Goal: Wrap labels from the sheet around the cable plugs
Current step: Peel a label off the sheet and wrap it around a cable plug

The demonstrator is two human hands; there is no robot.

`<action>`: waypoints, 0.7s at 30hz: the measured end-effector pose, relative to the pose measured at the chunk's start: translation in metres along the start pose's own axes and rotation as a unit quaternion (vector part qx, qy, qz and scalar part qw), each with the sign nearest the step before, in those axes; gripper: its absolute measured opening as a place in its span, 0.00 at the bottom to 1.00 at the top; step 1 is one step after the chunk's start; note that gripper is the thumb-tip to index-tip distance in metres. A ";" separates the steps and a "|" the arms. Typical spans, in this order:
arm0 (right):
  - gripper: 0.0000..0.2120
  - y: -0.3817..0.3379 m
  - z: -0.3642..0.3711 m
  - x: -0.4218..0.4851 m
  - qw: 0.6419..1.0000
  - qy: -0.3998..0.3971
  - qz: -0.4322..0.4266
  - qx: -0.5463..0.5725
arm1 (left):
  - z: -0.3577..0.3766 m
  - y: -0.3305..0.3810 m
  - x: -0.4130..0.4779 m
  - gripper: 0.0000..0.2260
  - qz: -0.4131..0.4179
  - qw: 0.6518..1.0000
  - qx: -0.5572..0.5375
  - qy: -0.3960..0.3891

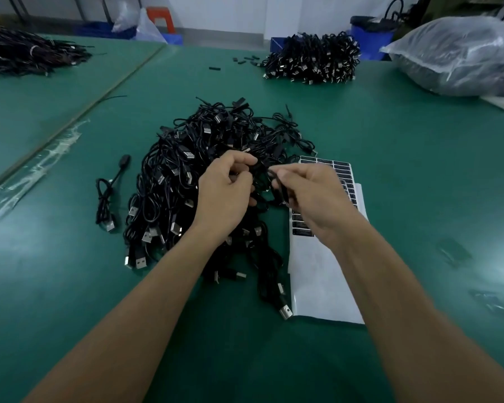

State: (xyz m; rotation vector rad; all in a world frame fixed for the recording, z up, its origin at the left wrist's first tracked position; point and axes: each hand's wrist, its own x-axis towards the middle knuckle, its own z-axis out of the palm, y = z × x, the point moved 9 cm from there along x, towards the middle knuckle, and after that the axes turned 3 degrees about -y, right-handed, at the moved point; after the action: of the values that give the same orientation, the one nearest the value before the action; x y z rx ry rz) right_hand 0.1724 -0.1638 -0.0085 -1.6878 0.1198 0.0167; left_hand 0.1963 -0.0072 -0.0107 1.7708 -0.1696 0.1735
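A loose heap of black USB cables (186,181) lies on the green table (405,170) in front of me. Both hands hover over its right side. My left hand (226,193) pinches a black cable plug (255,165) between thumb and fingers. My right hand (314,199) pinches a thin black piece (281,187), a label or the cable's end; I cannot tell which. A white label sheet (320,274) with rows of black labels (341,167) lies under my right hand, partly hidden by it.
One separate cable (108,199) lies left of the heap. A stacked batch of cables (313,58) sits at the back, another pile (26,50) at far left, and a filled plastic bag (460,56) at back right. Small black parts (246,59) are scattered behind.
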 end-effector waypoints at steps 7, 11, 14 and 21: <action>0.12 -0.010 0.011 0.001 0.979 -0.073 0.003 0.192 | 0.011 0.016 -0.003 0.17 0.058 0.989 0.136 -0.024; 0.10 0.003 0.009 -0.004 0.995 -0.092 0.018 -0.022 | 0.012 0.020 -0.006 0.13 0.086 0.979 0.183 -0.025; 0.09 0.015 -0.005 0.001 0.988 -0.028 0.022 -0.151 | 0.011 0.019 -0.006 0.15 0.097 0.971 0.216 -0.015; 0.18 0.017 0.009 0.017 0.926 0.035 -0.032 -0.375 | 0.001 0.015 -0.007 0.19 0.071 0.988 0.136 0.020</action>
State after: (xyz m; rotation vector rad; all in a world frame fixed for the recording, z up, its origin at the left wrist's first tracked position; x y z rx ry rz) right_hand 0.1884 -0.1584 -0.0279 -2.4612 0.1198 -0.0537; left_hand 0.1863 -0.0110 0.0015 2.0251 -0.2538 0.3483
